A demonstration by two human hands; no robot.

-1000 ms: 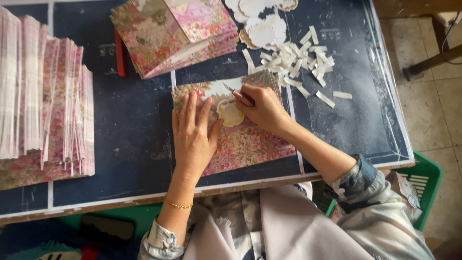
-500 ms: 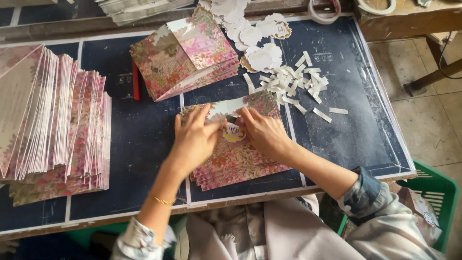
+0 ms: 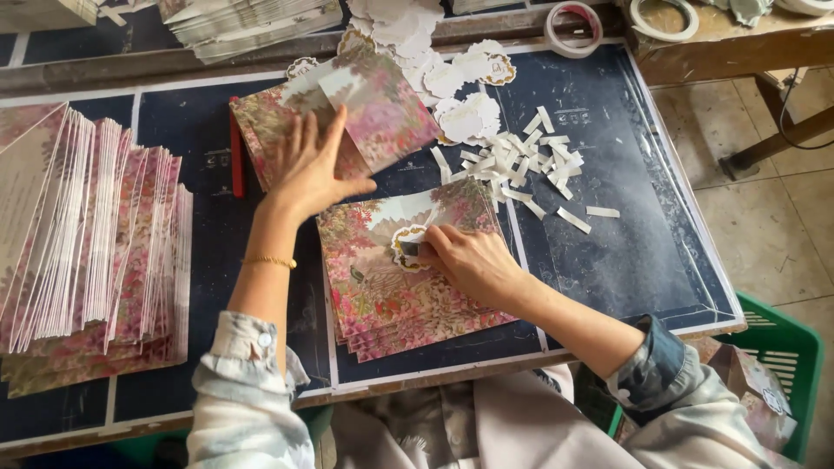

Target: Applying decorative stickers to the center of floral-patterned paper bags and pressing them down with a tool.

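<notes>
Dark blue desk, matte, littered with white paper strips. Left hand flat, fingers spread on glossy floral card stack. Right hand pinched on scalloped oval sticker atop the near floral cards.

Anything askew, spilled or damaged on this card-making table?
Nothing looks damaged. A loose heap of white paper strips lies scattered on the dark mat, right of the floral card stack under the right hand. The left hand rests on a second, unevenly fanned stack.
</notes>
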